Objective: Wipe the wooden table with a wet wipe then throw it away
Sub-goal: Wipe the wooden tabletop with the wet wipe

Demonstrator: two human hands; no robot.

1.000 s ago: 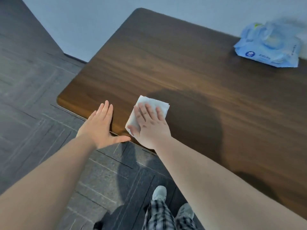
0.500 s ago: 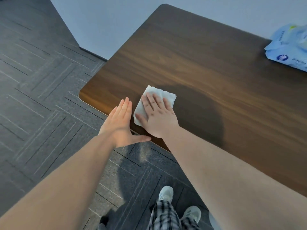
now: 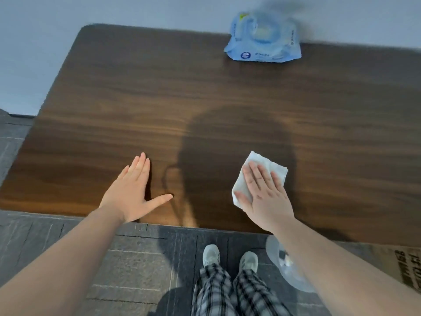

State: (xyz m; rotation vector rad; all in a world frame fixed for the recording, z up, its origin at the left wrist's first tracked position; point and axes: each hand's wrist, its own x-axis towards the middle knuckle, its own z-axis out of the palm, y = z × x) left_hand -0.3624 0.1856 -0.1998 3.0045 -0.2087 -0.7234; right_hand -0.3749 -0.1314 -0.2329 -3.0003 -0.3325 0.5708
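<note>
I see the wooden table (image 3: 227,106) filling the view | wipes pack (image 3: 263,39) at its far edge | left hand (image 3: 134,190) flat, fingers spread, holding nothing, near edge | right hand (image 3: 264,197) flat, palm pressing the wet wipe (image 3: 262,172) onto the tabletop, wipe poking out beyond the fingertips
</note>
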